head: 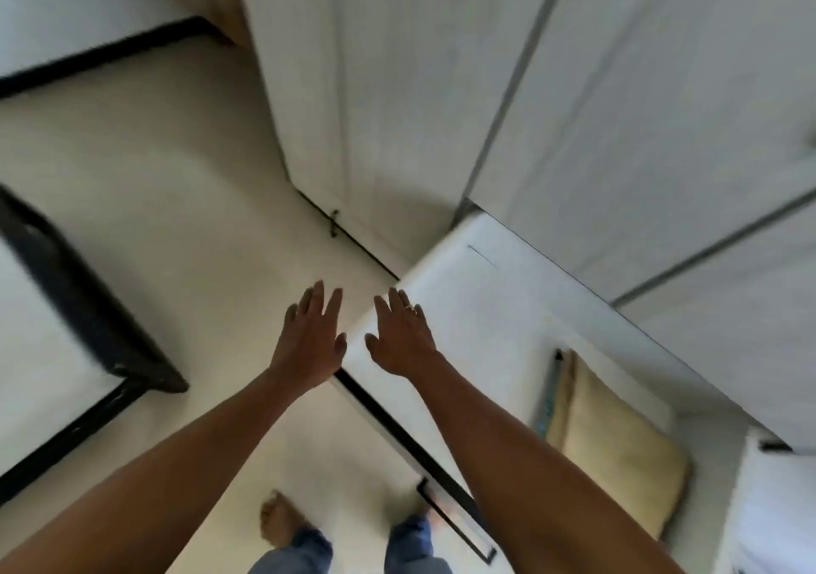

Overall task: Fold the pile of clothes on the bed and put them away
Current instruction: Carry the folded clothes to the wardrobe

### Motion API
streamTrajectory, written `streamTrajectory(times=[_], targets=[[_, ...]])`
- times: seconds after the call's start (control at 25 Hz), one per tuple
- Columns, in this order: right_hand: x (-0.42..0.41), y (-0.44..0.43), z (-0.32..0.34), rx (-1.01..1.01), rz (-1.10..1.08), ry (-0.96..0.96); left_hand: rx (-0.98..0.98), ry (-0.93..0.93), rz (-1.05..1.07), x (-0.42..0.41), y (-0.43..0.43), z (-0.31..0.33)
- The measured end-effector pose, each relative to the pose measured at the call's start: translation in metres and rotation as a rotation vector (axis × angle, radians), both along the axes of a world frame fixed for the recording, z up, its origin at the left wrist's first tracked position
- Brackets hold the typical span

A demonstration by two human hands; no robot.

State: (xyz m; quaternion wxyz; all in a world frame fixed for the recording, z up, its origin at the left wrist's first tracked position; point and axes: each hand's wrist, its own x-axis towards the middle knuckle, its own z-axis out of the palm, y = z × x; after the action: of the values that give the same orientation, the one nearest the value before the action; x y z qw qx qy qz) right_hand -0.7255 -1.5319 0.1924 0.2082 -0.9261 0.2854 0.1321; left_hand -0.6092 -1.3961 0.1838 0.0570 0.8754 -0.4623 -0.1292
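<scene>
left hand (309, 344): stretched forward, palm down, fingers straight and slightly spread; grip wide, nothing held; hung above the floor just left of the drawer's near corner.
right hand (402, 339): stretched forward level with the other, palm down, fingers straight; grip wide, nothing held; hovered over the drawer's front edge; whether it touched that edge could not be told.
ring (410, 307): worn on a finger of the right hand, above the drawer's corner.
drawer (485, 308): white, pulled open, reaching to the lower right edge of the view.
drawer handle (455, 516): thin black bar on the drawer's front face, below the right forearm.
folded tan cloth (618, 445): lay flat inside the drawer, toward its right end, well apart from both hands.
patterned teal item (549, 401): inside the drawer, touching the tan cloth's left side; blurred, kind not clear.
wardrobe doors (397, 88): white panels, closed, behind and above the drawer.
floor (176, 198): pale, left of the drawer.
bed (79, 291): black frame with a white top, far left of the drawer, across the floor.
bare foot (278, 520): on the floor just left of the drawer's front, under a blue jeans hem (309, 547).
</scene>
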Motion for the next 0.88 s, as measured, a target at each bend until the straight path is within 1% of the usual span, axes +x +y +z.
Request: streamTrajectory(times=[0.24, 0.32, 0.4, 0.44, 0.56, 0.68, 0.76, 0.88], targets=[[0.200, 0.165, 0.021, -0.106, 0.388, -0.094, -0.046, -0.015, 0.343, 0.151, 0.197, 0.036], [0.257, 0.232, 0.029, -0.083, 0.506, -0.115, -0.067, -0.041, 0.491, 0.193, 0.272, 0.047], [0.299, 0.290, 0.038, -0.030, 0.616, -0.088, -0.088, -0.041, 0.624, 0.222, 0.339, 0.047], [0.324, 0.323, 0.040, -0.037, 0.697, -0.061, -0.093, -0.035, 0.711, 0.235, 0.379, 0.044], [0.373, 0.370, 0.038, -0.035, 0.792, -0.036, -0.092, 0.018, 0.833, 0.251, 0.444, 0.035], [0.442, 0.450, 0.025, -0.041, 0.979, -0.011, -0.050, 0.045, 1.022, 0.268, 0.526, 0.025], [0.490, 0.520, 0.024, -0.019, 1.100, 0.004, -0.025, 0.042, 1.158, 0.279, 0.583, 0.026], [0.552, 0.624, 0.037, 0.002, 1.285, -0.054, -0.010, 0.000, 1.319, 0.300, 0.661, 0.043]])
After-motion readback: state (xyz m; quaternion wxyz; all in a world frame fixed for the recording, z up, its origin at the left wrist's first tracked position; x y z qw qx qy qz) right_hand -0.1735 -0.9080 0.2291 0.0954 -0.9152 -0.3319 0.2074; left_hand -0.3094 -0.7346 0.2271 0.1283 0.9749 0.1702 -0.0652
